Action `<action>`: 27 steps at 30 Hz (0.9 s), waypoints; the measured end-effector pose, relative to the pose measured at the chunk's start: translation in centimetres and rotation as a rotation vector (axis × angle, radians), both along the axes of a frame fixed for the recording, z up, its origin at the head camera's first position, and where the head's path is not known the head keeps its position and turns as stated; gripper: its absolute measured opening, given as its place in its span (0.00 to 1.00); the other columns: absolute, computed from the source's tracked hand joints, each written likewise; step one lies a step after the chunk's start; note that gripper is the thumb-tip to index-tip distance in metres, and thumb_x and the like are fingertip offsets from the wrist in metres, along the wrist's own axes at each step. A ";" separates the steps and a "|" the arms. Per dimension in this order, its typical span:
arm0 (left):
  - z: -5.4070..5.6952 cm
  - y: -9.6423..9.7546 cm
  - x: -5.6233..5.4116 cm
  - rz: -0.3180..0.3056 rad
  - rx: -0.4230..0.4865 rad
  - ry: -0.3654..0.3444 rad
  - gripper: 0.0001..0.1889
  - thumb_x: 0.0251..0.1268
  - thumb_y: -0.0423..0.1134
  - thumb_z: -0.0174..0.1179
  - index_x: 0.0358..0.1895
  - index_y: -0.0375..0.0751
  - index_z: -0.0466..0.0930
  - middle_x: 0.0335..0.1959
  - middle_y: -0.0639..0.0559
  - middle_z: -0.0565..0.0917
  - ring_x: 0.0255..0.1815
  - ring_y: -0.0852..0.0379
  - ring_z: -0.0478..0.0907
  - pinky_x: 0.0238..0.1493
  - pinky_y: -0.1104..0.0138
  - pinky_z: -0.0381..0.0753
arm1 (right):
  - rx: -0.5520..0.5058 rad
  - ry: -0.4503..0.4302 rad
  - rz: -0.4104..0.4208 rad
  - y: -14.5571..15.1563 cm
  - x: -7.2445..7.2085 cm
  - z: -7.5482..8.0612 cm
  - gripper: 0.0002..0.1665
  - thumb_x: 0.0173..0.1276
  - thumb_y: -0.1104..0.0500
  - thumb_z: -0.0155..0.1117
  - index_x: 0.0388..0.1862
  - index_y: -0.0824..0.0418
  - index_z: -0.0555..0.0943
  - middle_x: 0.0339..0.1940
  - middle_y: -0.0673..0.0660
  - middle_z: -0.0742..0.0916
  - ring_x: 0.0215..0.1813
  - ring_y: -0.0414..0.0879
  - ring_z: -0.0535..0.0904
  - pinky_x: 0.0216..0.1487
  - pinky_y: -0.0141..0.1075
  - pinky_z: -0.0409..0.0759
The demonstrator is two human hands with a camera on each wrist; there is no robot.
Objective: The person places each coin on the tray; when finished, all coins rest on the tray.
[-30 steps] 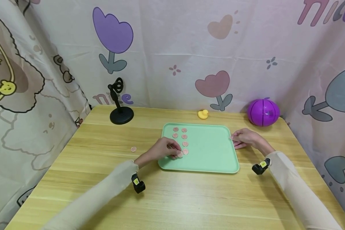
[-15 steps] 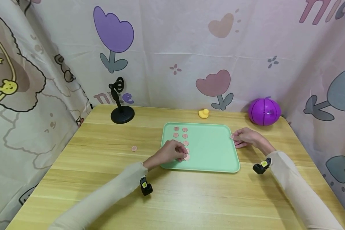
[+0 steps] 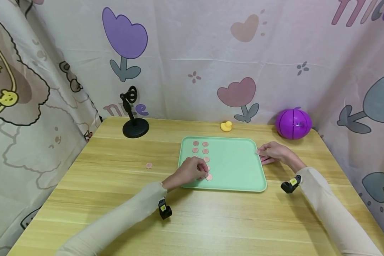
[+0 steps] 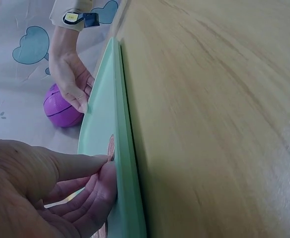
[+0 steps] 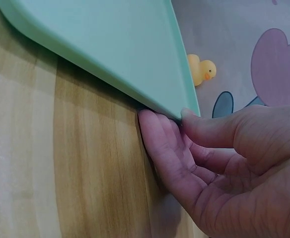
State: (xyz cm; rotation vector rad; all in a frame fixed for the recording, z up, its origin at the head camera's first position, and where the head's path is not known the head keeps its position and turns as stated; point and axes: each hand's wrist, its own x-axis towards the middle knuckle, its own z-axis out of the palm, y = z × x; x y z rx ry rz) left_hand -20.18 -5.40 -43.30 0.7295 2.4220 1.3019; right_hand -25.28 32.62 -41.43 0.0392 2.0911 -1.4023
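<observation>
A light-green tray [image 3: 233, 163] lies on the wooden table and bears two columns of copper-coloured coins [image 3: 205, 151]. My left hand [image 3: 192, 169] reaches over the tray's left part, thumb and fingertips pinching the edge of a coin [image 3: 209, 177] at the near end of the right column. In the left wrist view this coin [image 4: 110, 147] shows beside the thumb tip; the hand hides part of the left column. My right hand [image 3: 273, 153] holds the tray's right rim near the far corner, thumb on the rim and fingers against its outer side, as the right wrist view shows.
One loose coin [image 3: 149, 165] lies on the table left of the tray. Behind the tray sit a yellow rubber duck [image 3: 226, 126] and a purple ball-like object [image 3: 293, 124]. A black stand [image 3: 136, 128] is at the back left, before a printed curtain [image 3: 185, 42].
My left hand has moved slightly right from the left column to the right column's near end, bringing a coin there. The right hand keeps its place on the rim.
</observation>
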 end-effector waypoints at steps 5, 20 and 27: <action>0.1 -0.7 -0.2 0.011 -0.004 0.046 0.01 0.66 0.26 0.66 0.36 0.33 0.86 0.31 0.49 0.87 0.25 0.61 0.78 0.30 0.72 0.77 | 0.050 0.009 -0.012 -0.2 0.0 -0.1 0.18 0.83 0.64 0.54 0.59 0.80 0.72 0.34 0.54 0.84 0.36 0.41 0.83 0.47 0.35 0.88; 0.9 -4.7 -1.4 0.110 0.064 0.083 0.04 0.72 0.31 0.66 0.45 0.36 0.86 0.41 0.47 0.87 0.41 0.54 0.82 0.44 0.66 0.84 | 0.088 0.015 -0.023 -0.4 0.0 0.2 0.18 0.84 0.65 0.52 0.60 0.80 0.72 0.35 0.55 0.83 0.36 0.41 0.83 0.47 0.36 0.89; 0.4 -8.2 -2.5 0.157 0.022 0.110 0.05 0.73 0.31 0.64 0.47 0.34 0.86 0.43 0.46 0.88 0.44 0.52 0.82 0.49 0.61 0.84 | 0.077 0.009 -0.020 -0.5 0.1 0.2 0.19 0.83 0.65 0.53 0.62 0.81 0.70 0.35 0.54 0.84 0.36 0.40 0.84 0.47 0.36 0.88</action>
